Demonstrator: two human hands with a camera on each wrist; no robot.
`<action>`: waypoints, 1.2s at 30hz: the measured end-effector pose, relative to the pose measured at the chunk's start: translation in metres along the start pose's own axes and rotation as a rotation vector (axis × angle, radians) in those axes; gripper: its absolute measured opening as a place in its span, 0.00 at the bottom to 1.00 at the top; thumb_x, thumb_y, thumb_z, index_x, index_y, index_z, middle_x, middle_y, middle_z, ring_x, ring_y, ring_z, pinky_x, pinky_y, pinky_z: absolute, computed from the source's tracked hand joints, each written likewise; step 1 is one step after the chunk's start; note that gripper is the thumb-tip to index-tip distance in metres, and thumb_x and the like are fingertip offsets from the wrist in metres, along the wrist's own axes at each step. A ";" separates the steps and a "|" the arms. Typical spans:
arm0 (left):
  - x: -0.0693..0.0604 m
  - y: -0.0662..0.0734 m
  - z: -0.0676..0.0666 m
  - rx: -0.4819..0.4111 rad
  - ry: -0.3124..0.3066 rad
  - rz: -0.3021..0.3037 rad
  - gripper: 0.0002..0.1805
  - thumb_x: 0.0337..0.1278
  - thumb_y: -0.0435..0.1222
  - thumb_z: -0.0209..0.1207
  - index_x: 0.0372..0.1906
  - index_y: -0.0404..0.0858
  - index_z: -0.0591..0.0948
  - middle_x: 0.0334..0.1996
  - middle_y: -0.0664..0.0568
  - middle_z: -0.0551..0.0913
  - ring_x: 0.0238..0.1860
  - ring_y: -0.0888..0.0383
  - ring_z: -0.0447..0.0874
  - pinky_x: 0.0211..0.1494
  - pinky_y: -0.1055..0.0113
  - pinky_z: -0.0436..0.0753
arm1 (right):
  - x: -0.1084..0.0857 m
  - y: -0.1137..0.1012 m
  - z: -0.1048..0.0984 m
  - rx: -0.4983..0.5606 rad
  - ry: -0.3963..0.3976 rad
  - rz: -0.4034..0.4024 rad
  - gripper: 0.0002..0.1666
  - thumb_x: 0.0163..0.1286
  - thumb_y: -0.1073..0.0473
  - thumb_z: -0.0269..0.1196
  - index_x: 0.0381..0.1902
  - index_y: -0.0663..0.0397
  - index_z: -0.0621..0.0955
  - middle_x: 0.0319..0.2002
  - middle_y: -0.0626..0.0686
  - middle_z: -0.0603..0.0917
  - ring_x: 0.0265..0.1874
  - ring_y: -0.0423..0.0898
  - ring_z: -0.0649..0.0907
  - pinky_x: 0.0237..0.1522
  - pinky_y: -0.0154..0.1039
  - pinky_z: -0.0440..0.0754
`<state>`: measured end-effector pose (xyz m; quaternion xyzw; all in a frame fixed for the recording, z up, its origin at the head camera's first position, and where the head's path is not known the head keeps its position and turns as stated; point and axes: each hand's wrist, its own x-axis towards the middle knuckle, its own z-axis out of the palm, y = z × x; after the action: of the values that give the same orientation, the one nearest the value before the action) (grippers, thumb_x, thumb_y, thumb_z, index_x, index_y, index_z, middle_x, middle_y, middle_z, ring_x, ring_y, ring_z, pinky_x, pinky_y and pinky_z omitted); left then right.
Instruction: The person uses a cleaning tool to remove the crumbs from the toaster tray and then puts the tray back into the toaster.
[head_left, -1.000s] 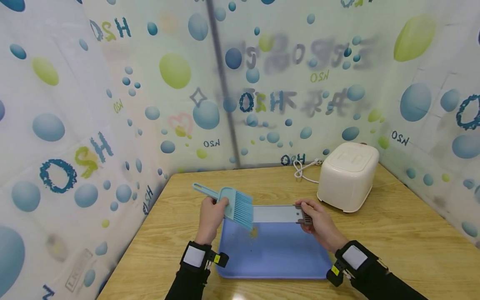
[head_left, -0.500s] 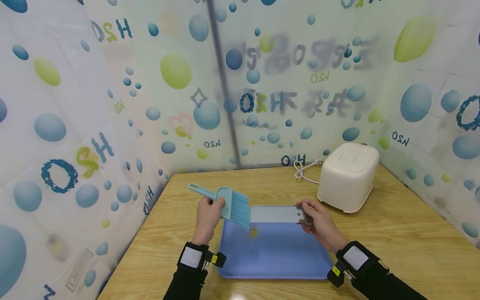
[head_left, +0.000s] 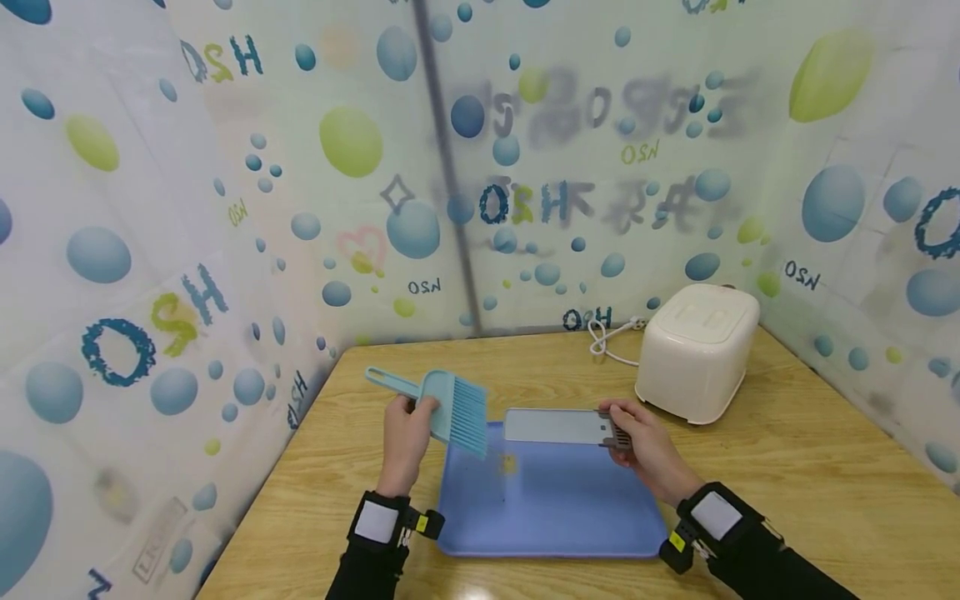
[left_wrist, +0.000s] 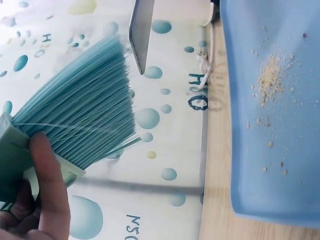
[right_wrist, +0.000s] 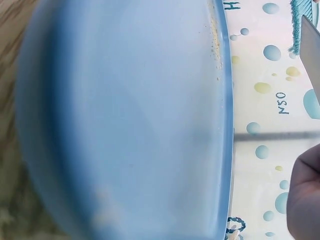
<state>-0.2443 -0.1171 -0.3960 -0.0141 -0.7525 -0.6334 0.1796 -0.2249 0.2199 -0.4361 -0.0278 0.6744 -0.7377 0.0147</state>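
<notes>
My left hand (head_left: 405,442) grips a light blue hand brush (head_left: 459,410) at the base of its handle, bristles pointing right and down. In the left wrist view, a finger lies along the brush head near the bristles (left_wrist: 87,105). With fingers and thumb, my right hand (head_left: 648,442) holds a flat grey crumb tray (head_left: 558,426) by its brown slotted end. A gap separates its free end from the bristles. Both are held above a blue serving tray (head_left: 570,508). Pale crumbs (left_wrist: 271,77) lie scattered on that serving tray, below the brush.
A white toaster (head_left: 697,354) stands at the back right of the wooden table (head_left: 315,492). Its white cord (head_left: 600,342) lies looped behind it. Patterned curtains (head_left: 360,208) surround the table at the back and sides.
My left hand has drawn the brush leftward, away from the crumb tray, so a gap now shows between them. My right hand has shifted very slightly to the right.
</notes>
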 end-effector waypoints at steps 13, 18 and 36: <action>0.008 -0.002 -0.021 0.215 -0.019 0.267 0.14 0.69 0.32 0.59 0.53 0.25 0.81 0.44 0.32 0.86 0.42 0.39 0.88 0.39 0.50 0.88 | -0.003 0.002 -0.007 0.001 -0.002 -0.006 0.19 0.84 0.49 0.45 0.58 0.56 0.73 0.39 0.52 0.72 0.22 0.44 0.72 0.24 0.35 0.69; 0.015 -0.007 -0.034 0.289 -0.004 0.346 0.12 0.68 0.28 0.59 0.51 0.25 0.82 0.45 0.28 0.85 0.42 0.33 0.88 0.40 0.43 0.87 | -0.003 0.001 -0.011 0.014 -0.013 -0.024 0.21 0.84 0.49 0.46 0.58 0.60 0.72 0.35 0.51 0.75 0.21 0.43 0.72 0.23 0.34 0.69; 0.034 -0.041 -0.060 0.628 -0.081 0.559 0.18 0.51 0.11 0.57 0.40 0.29 0.89 0.41 0.38 0.87 0.49 0.36 0.78 0.53 0.40 0.78 | -0.005 -0.002 -0.015 0.006 -0.002 -0.020 0.18 0.84 0.48 0.44 0.56 0.53 0.73 0.38 0.51 0.73 0.22 0.42 0.72 0.24 0.34 0.70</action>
<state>-0.2711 -0.1896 -0.4174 -0.1872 -0.8827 -0.2993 0.3103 -0.2212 0.2354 -0.4358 -0.0352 0.6720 -0.7397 0.0083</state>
